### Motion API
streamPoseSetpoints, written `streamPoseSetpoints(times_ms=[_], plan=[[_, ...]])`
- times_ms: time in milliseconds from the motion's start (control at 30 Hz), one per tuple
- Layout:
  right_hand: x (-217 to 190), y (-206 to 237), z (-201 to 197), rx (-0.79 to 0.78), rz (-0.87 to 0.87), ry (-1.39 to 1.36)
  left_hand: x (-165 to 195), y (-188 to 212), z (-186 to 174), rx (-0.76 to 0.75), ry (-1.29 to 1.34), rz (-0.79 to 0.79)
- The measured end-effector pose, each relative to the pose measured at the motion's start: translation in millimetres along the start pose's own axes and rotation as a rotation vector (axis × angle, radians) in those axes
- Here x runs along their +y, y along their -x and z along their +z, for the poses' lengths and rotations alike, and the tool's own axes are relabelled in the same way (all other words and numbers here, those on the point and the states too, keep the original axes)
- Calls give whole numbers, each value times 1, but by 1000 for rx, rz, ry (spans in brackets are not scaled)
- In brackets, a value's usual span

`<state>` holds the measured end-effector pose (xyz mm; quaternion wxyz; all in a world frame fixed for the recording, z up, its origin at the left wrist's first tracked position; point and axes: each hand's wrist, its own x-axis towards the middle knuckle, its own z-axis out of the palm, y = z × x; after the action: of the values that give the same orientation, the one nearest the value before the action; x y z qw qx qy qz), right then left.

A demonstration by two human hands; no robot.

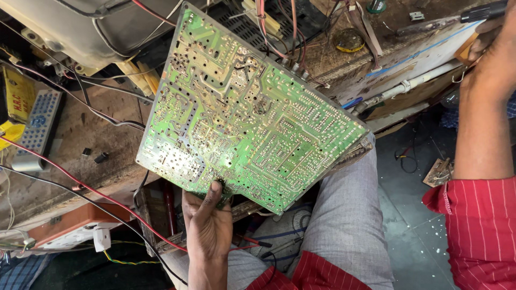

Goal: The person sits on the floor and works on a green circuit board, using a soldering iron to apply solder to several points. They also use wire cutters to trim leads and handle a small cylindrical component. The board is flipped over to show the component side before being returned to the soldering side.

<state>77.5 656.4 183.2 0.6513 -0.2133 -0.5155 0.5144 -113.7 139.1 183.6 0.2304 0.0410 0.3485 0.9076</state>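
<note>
A large green circuit board point(242, 107) is held up on a tilt, its soldered underside facing me, with red and black wires running off its far edge. My left hand point(207, 225) grips its near edge, thumb pressed on the solder side. My right hand point(492, 51) is at the upper right, away from the board, closed around a dark tool handle point(484, 12) over the workbench edge. My red striped sleeve point(478, 225) and grey trousers point(349, 215) show below.
A worn wooden workbench point(97, 139) carries a grey remote control point(40, 126), small black parts and red and black cables. A grey appliance casing point(80, 27) sits at the top left. A round tin point(349, 40) lies at the back. A white pipe point(414, 83) runs along the bench.
</note>
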Motion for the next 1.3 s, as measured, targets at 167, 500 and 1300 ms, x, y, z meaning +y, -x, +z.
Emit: streamPoseSetpoints(times_ms=[167, 500, 1300], plan=[[6, -8, -4, -74, -58, -15, 2, 1, 3, -5, -4, -4], [6, -6, -6, -99, -47, 27, 2, 1, 4, -5, -5, -11], [-42, 9, -20, -185, 373, -578, 0, 0, 6, 0, 42, -26]])
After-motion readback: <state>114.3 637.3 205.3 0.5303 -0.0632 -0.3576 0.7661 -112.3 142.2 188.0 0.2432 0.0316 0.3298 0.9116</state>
